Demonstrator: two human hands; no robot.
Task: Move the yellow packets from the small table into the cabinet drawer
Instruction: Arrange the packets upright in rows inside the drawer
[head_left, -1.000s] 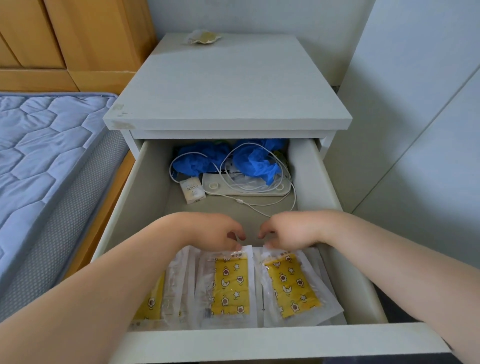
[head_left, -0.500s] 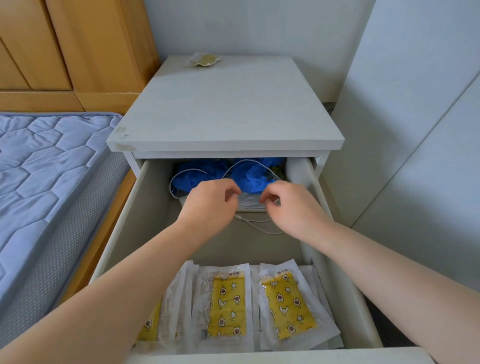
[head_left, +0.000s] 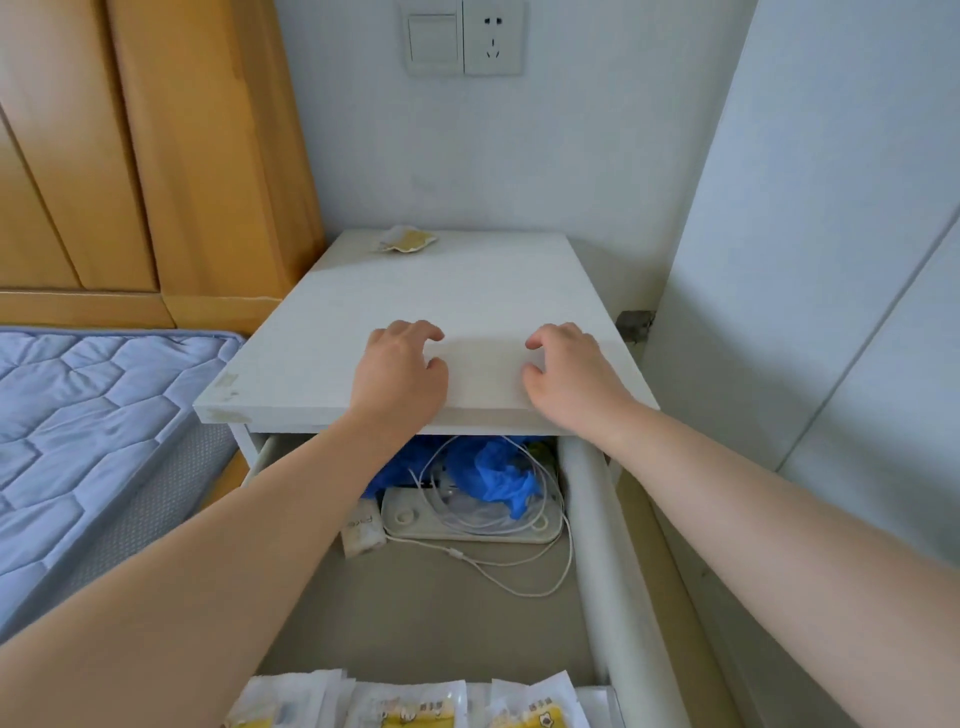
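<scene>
While left hand, right hand hover empty, half-curled, yellow packets seemingly point front-to-back.

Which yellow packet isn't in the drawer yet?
The crumpled packet at the back edge of the table top. The other packets lie flat at the front end of the drawer.

Within the drawer, the middle floor is free from above. A white cable and blue gloves crowd its back. Yellow packets line its front.

Home bedroom: mattress, wooden wardrobe, bedside cabinet.
</scene>
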